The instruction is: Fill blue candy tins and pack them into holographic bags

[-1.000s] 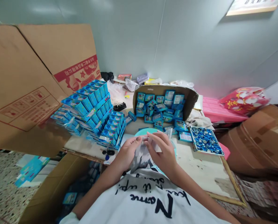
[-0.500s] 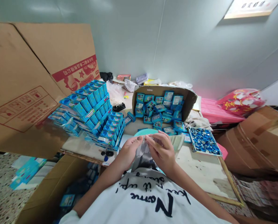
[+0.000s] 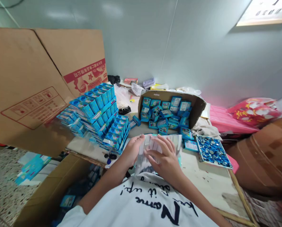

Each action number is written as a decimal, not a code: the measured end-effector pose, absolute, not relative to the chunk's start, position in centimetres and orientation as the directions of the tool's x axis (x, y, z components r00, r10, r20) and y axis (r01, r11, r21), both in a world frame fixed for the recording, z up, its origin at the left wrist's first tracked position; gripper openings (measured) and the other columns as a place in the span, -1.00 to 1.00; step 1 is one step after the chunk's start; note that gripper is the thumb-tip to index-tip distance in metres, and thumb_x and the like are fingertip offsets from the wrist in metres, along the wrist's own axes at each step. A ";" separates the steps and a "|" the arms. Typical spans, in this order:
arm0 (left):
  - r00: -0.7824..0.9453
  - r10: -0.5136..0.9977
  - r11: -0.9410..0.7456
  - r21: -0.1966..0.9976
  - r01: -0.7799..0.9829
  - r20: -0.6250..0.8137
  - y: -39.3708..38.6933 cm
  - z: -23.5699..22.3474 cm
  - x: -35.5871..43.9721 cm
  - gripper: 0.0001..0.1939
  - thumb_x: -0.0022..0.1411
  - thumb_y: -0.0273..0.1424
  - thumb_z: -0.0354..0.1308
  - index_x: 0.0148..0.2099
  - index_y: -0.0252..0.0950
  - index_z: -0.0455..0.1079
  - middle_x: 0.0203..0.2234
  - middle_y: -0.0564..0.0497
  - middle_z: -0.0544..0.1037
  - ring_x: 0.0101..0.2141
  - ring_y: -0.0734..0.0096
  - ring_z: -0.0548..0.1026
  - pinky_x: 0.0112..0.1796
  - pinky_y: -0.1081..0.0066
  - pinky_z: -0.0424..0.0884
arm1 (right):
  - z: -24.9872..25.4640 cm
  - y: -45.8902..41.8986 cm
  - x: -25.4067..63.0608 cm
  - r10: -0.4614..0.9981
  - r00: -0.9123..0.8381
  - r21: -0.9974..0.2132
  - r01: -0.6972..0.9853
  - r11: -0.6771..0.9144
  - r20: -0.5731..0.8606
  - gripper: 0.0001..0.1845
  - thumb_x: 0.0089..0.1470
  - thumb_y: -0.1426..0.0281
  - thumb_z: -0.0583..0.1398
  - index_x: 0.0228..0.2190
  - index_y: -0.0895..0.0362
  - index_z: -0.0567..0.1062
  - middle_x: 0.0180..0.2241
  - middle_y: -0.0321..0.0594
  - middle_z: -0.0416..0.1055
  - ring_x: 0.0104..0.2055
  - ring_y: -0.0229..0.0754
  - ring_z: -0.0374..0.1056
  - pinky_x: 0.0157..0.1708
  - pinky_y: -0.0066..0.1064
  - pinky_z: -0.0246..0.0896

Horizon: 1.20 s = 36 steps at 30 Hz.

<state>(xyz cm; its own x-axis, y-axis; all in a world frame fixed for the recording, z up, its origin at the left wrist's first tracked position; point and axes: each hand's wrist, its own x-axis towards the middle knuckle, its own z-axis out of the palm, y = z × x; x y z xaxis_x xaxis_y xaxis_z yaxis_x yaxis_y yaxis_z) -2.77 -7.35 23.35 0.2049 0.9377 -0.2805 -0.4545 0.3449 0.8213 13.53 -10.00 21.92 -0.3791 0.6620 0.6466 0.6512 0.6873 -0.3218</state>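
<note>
In front of my chest is a clear plastic bag. My left hand grips its left edge, thumb and fingers closed together near the top. Across the bag lies my right hand, fingers spread and slightly bent against the plastic. A pale turquoise item shows partly behind the hands, too covered to name. Beyond them, a cardboard box lies on its side with many small blue printed boxes spilling from it.
Blue display trays of small boxes stand stacked on the left. A shallow tray of blue and silver pieces sits right. Large cartons flank the table, and an open carton is low at left. Keys lie near the edge.
My right hand has opened from a fingertip pinch beside the left hand and now lies spread over the bag. More of the bag shows. The whole view has shifted slightly left.
</note>
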 end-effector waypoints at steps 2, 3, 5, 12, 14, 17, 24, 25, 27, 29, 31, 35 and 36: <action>0.180 0.944 0.329 0.831 -0.449 -0.277 -6.4 23.0 -2.7 -0.46 0.18 -0.05 0.24 0.05 -0.34 0.51 -0.27 -0.13 0.66 -0.25 0.14 0.61 -0.17 0.24 0.48 | 21.9 -10.4 14.0 0.723 -0.457 -0.391 0.625 0.676 0.518 -0.87 0.06 0.46 0.33 -0.32 -0.02 0.59 0.16 -0.15 0.35 0.26 0.17 0.17 0.23 0.28 -0.04; 0.162 0.949 0.315 0.841 -0.440 -0.270 -5.9 22.7 -2.6 -0.46 0.18 -0.05 0.24 0.04 -0.34 0.51 -0.27 -0.13 0.66 -0.23 0.14 0.61 -0.16 0.24 0.48 | 22.0 -10.7 14.3 0.749 -0.489 -0.447 0.604 0.660 0.447 -0.89 0.05 0.45 0.34 -0.36 -0.02 0.59 0.13 -0.17 0.38 0.24 0.16 0.20 0.22 0.29 -0.05; 0.141 0.957 0.290 0.871 -0.395 -0.255 -4.8 21.8 -2.4 -0.46 0.18 -0.02 0.22 0.04 -0.32 0.51 -0.26 -0.10 0.66 -0.21 0.15 0.60 -0.13 0.25 0.46 | 22.3 -11.2 15.0 0.795 -0.520 -0.605 0.536 0.589 0.313 -0.92 0.04 0.42 0.36 -0.42 0.00 0.56 0.06 -0.18 0.44 0.16 0.12 0.30 0.18 0.24 0.04; 0.280 0.908 0.379 0.897 -0.226 -0.313 -0.7 17.8 -0.9 -0.54 0.13 -0.10 0.28 -0.07 -0.36 0.55 -0.37 -0.09 0.62 -0.37 0.29 0.54 -0.22 0.28 0.42 | 24.0 -12.0 17.4 0.937 -0.343 -0.998 0.036 -0.060 -0.068 -0.71 0.02 0.19 0.38 -0.51 0.10 0.46 -0.19 -0.13 0.56 -0.13 -0.05 0.45 -0.17 -0.25 0.33; 0.347 0.878 0.409 0.894 -0.181 -0.331 -0.3 16.6 0.0 -0.58 0.12 -0.14 0.28 -0.10 -0.36 0.56 -0.41 -0.08 0.61 -0.40 0.31 0.53 -0.23 0.28 0.43 | 24.2 -11.9 17.6 0.954 -0.246 -0.969 -0.134 -0.209 -0.172 -0.68 -0.05 0.18 0.42 -0.53 0.10 0.46 -0.27 -0.15 0.58 -0.15 -0.05 0.46 -0.19 -0.29 0.32; 0.389 0.859 0.403 0.908 -0.116 -0.331 -0.4 15.1 1.4 -0.58 0.15 -0.16 0.25 -0.07 -0.38 0.54 -0.35 -0.13 0.61 -0.33 0.24 0.55 -0.19 0.23 0.45 | 23.9 -11.7 17.4 0.952 -0.142 -0.892 -0.332 -0.306 -0.273 -0.67 -0.13 0.18 0.47 -0.54 0.09 0.48 -0.31 -0.17 0.60 -0.13 -0.08 0.46 -0.12 -0.31 0.30; 0.029 0.997 0.074 0.997 0.029 -0.075 -3.8 14.3 0.7 -0.55 0.12 -0.36 0.26 0.08 -0.30 0.40 0.17 -0.24 0.35 0.24 0.07 0.22 0.27 0.10 0.04 | 22.5 -11.4 16.3 0.935 -0.068 -0.771 -0.546 -0.328 -0.349 -0.71 -0.16 0.23 0.49 -0.51 0.09 0.54 -0.37 -0.28 0.55 -0.22 -0.21 0.47 -0.02 -0.35 0.34; -0.012 1.000 0.012 0.999 0.047 -0.011 -4.8 14.5 -0.3 -0.60 0.16 -0.35 0.24 0.05 -0.27 0.41 0.18 -0.21 0.33 0.26 0.10 0.20 0.29 0.14 0.01 | 22.3 -11.3 16.2 0.930 -0.070 -0.758 -0.558 -0.337 -0.362 -0.72 -0.15 0.23 0.49 -0.50 0.09 0.55 -0.38 -0.29 0.55 -0.22 -0.22 0.48 -0.02 -0.37 0.34; -0.130 0.984 -0.109 0.987 0.114 0.124 -7.0 14.8 -2.9 -0.74 0.23 -0.30 0.17 -0.04 -0.23 0.43 0.10 -0.18 0.40 0.20 0.14 0.28 0.28 0.16 0.07 | 21.9 -11.2 16.1 0.917 -0.073 -0.737 -0.572 -0.360 -0.392 -0.73 -0.13 0.24 0.48 -0.51 0.09 0.54 -0.39 -0.30 0.55 -0.22 -0.22 0.49 -0.03 -0.40 0.36; -0.362 0.877 -0.221 0.934 0.280 0.317 -9.1 14.9 -6.2 -0.80 0.27 -0.23 0.13 -0.15 -0.23 0.39 -0.06 -0.16 0.46 0.06 0.16 0.41 0.19 0.14 0.23 | 21.5 -10.9 15.9 0.901 -0.076 -0.719 -0.576 -0.389 -0.427 -0.74 -0.12 0.25 0.48 -0.51 0.07 0.54 -0.40 -0.31 0.55 -0.22 -0.21 0.50 -0.07 -0.40 0.39; -0.582 0.698 -0.204 0.895 0.398 0.418 -10.8 14.6 -9.5 -0.71 0.26 -0.19 0.16 -0.06 -0.24 0.31 -0.08 -0.15 0.42 0.00 0.16 0.43 0.14 0.11 0.29 | 21.1 -10.6 15.5 0.881 -0.091 -0.694 -0.580 -0.427 -0.465 -0.74 -0.14 0.25 0.48 -0.51 0.07 0.54 -0.40 -0.32 0.56 -0.21 -0.21 0.51 -0.10 -0.40 0.41; -0.651 0.608 0.005 0.819 0.574 0.453 -11.8 12.9 -14.2 -0.03 -0.01 -0.15 0.41 0.31 -0.30 -0.01 0.20 -0.30 0.19 0.20 -0.06 0.25 0.22 0.05 0.17 | 20.6 -10.0 14.2 0.833 -0.138 -0.634 -0.586 -0.505 -0.536 -0.72 -0.21 0.26 0.51 -0.50 0.06 0.55 -0.40 -0.33 0.58 -0.21 -0.20 0.52 -0.14 -0.42 0.42; -0.621 0.649 0.040 0.795 0.605 0.439 -11.7 12.4 -14.6 0.12 -0.09 -0.15 0.46 0.36 -0.33 -0.09 0.25 -0.34 0.13 0.24 -0.13 0.19 0.25 0.03 0.12 | 20.5 -9.8 13.8 0.823 -0.153 -0.623 -0.582 -0.523 -0.547 -0.71 -0.22 0.26 0.51 -0.49 0.06 0.56 -0.39 -0.32 0.59 -0.21 -0.20 0.52 -0.16 -0.43 0.42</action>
